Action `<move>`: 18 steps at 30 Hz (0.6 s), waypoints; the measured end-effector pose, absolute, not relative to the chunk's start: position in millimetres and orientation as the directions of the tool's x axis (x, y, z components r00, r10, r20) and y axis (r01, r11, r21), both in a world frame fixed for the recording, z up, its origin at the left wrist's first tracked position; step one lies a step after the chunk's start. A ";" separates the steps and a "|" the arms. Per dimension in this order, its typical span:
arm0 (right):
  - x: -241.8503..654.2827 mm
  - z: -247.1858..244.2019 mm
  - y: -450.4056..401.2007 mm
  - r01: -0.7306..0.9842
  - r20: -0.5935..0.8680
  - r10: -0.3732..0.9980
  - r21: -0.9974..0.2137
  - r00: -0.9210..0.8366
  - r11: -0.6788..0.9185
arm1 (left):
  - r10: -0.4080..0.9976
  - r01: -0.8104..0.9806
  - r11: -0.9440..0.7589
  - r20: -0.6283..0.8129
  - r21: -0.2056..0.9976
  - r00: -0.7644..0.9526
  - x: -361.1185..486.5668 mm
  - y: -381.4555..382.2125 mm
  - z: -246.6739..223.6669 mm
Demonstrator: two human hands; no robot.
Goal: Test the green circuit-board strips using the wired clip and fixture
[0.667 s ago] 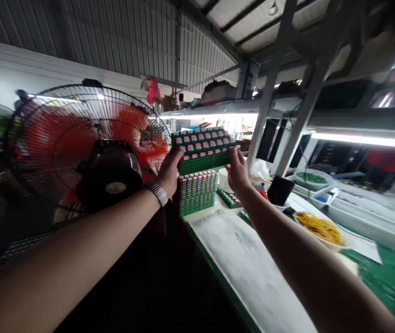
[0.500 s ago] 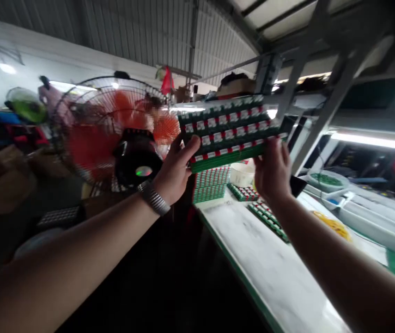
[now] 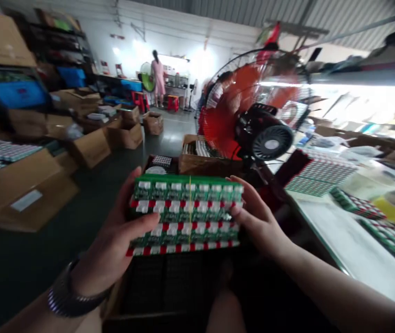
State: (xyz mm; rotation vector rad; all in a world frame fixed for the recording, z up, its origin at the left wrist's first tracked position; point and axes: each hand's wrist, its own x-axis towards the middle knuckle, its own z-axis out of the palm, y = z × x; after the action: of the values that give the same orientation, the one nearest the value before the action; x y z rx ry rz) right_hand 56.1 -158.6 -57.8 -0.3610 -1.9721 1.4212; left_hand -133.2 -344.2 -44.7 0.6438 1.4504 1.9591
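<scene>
The block of green circuit boards (image 3: 186, 215) lies between the two grips, about level with the palms. The left grip (image 3: 121, 236) presses on its left end; the thumb lies over the top face and the other fingers go under the block. The right grip (image 3: 259, 217) holds the right end, and its fingers curve around the edge. So both grips are closed on the block, one from each side, and they do not touch each other. The boards carry rows of white and red parts, and a thin yellow band (image 3: 190, 208) crosses them in the middle.

Directly below the grips is a dark grid tray (image 3: 169, 282). To the right of the right grip, a stack of similar boards (image 3: 320, 173) stands on the white table (image 3: 353, 245). Beyond the grips is a fan with red blades (image 3: 223, 125), and cardboard boxes (image 3: 20, 194) sit on the floor to the left.
</scene>
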 end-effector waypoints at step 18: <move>-161.6 -359.8 -207.2 0.422 -0.571 -0.138 -0.729 -0.809 0.540 | 0.690 0.151 0.569 -0.370 0.808 -0.622 -266.0 -447.6 -372.7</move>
State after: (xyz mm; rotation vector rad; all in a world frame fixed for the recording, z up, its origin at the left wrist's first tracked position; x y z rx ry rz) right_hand -161.6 -207.2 -359.8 -0.3374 -3.2369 1.8504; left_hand -266.0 -447.6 -372.7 0.6694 2.1086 0.9989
